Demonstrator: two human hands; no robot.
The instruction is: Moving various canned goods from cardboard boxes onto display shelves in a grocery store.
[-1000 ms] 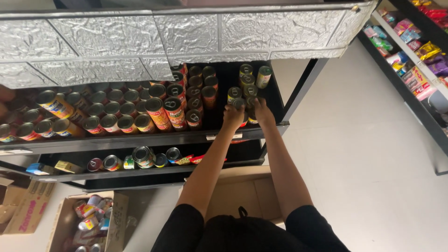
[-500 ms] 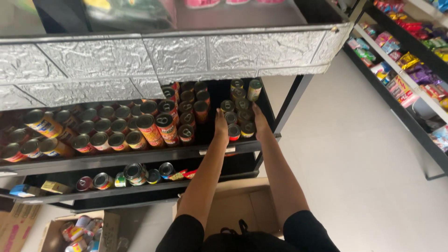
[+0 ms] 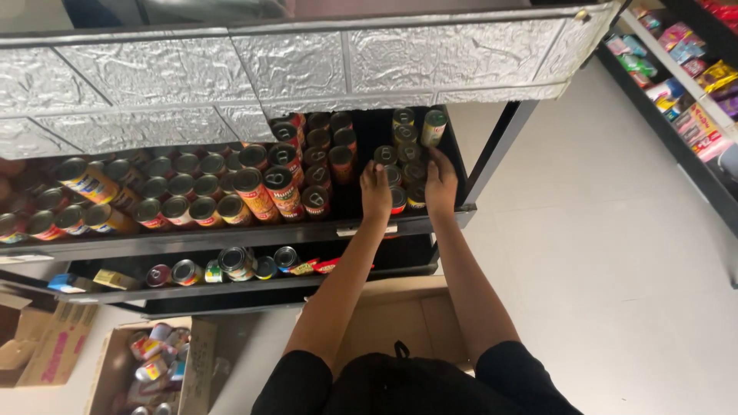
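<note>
Both hands reach into the right end of a black shelf [image 3: 461, 216], closing in on a small cluster of cans [image 3: 405, 173] from either side. Left hand [image 3: 376, 192] lies flat against the cluster's left flank, fingers stretched forward and together, touching the nearest cans rather than wrapped round any one. Right hand [image 3: 441, 184] presses the cluster's right flank the same way, fingers extended towards the back of the shelf; whether it actually clasps a can I cannot tell. The cans sit upright between the two palms, ring-pull lids showing, the front ones with red labels. Just beyond the right fingertips stands a green-labelled can [image 3: 433, 127], at the back. Left of the left hand, across a narrow dark gap, stand rows of orange and red cans [image 3: 270, 188], filling the shelf further leftwards. Below the forearms a lower shelf carries cans lying on their sides [image 3: 231, 265]. Further down, left of the elbows, an open cardboard box [image 3: 196, 361] holds more tins
</note>
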